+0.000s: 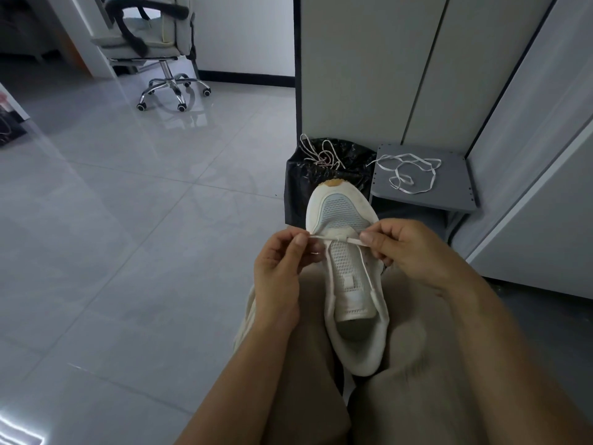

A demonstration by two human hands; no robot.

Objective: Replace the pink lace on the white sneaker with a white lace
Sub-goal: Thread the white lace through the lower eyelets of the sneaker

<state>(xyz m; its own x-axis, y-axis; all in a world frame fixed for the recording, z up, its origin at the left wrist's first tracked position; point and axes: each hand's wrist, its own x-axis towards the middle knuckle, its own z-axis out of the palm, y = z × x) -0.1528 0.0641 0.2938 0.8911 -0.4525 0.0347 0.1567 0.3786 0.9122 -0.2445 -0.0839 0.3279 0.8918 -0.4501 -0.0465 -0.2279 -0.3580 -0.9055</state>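
The white sneaker (346,284) lies on the lap of the seated person, between the two thighs. Its long axis runs straight away from the body, with the toe far and the heel opening near.

A white lace (333,240) crosses the shoe at the eyelets closest to the toe, so it lies at a right angle to that axis. The left hand (282,268) pinches the lace at the left side, thumb against forefinger. The right hand (407,248) pinches it in the same way at the right side. Both grips are closed on the lace, and the piece between them looks tight.

I judge that the lacing has only begun. The empty eyelets lie from both grips toward the person, along the tongue. Each hand is nearer to its own row, so the ends must cross over the tongue.

Beyond the toe stands a trash bin (301,184) lined with a black bag. The pink lace (322,154) lies loosely tangled on top of the bag, and I cannot tell how deep it sits. Just beside the bin, a second white lace (407,171) lies in loose loops on a low grey stool (449,194).
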